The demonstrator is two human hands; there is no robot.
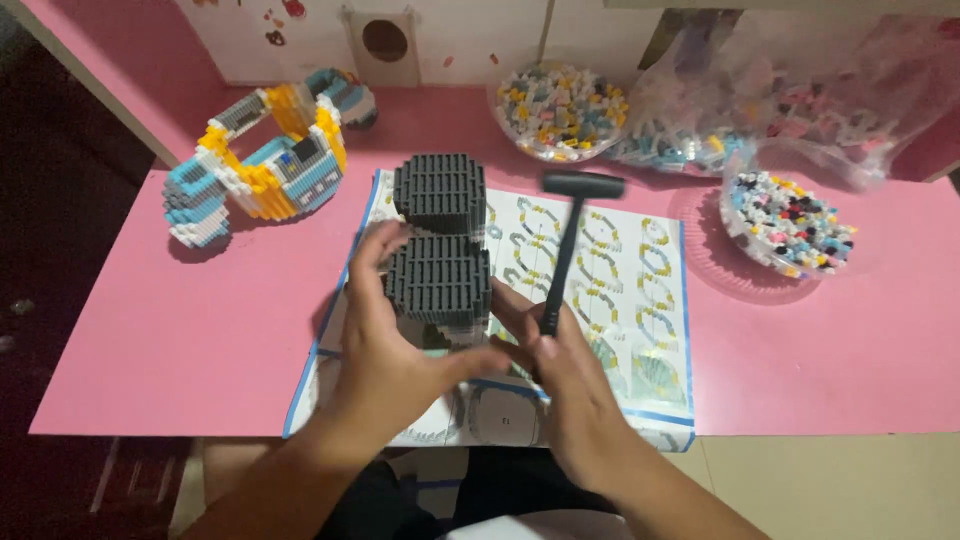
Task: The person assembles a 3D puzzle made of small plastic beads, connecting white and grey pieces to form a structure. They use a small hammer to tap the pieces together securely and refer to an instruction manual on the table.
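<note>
Pink table [180, 330] fills most of the frame, its near edge running across the lower part. Instruction sheet [620, 290], blue-edged and printed with rows of small build diagrams, lies flat at centre, hanging slightly over the near edge. Clear bags [800, 100] of loose bricks sit crumpled at upper right against the wall. Multicoloured brick model [265, 160], in blue, yellow, white and grey, stands at upper left on the table, well apart from the sheet. Two dark grey ribbed brick blocks at centre: upper block [440, 192] rests on the sheet's top edge; lower block [438, 280] sits just below it, the two close together, contact between them cannot be told. Left hand [385, 350] cups the lower block from its left side, fingers curled round the near-left edge, thumb reaching right beneath it. Right hand [570, 385] is closed round the lower end of a small black hammer [570, 235], which stands nearly upright, head at upper centre above the sheet, to the right of the blocks. Fingertips of both hands meet below the lower block. Two clear dishes of mixed small bricks: one [560, 110] at upper centre, another [785, 222] at right.
</note>
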